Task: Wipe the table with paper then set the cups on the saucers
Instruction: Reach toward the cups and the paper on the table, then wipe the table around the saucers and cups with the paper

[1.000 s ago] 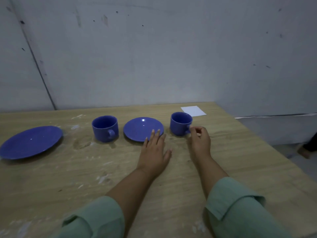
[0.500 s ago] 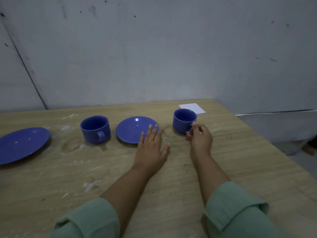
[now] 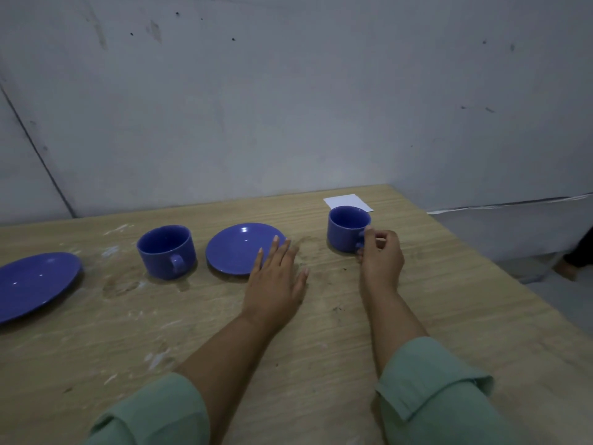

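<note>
Two blue cups and two blue saucers stand on the wooden table (image 3: pixel 449 300). My right hand (image 3: pixel 380 258) pinches the handle of the right cup (image 3: pixel 346 228), which stands upright on the table in front of a white paper (image 3: pixel 348 202). My left hand (image 3: pixel 276 284) lies flat on the wood, fingers spread, fingertips over the near edge of the middle saucer (image 3: pixel 239 247). The left cup (image 3: pixel 165 250) stands between that saucer and the left saucer (image 3: pixel 32 284), handle towards me.
Pale smears and dark stains mark the wood around the dishes. A grey wall runs right behind the table. The table's right edge drops to the floor, where a person's foot (image 3: pixel 568 268) shows.
My right hand has closed on the right cup's handle and the cup has shifted slightly back, towards the paper. My left hand stays flat by the middle saucer.
</note>
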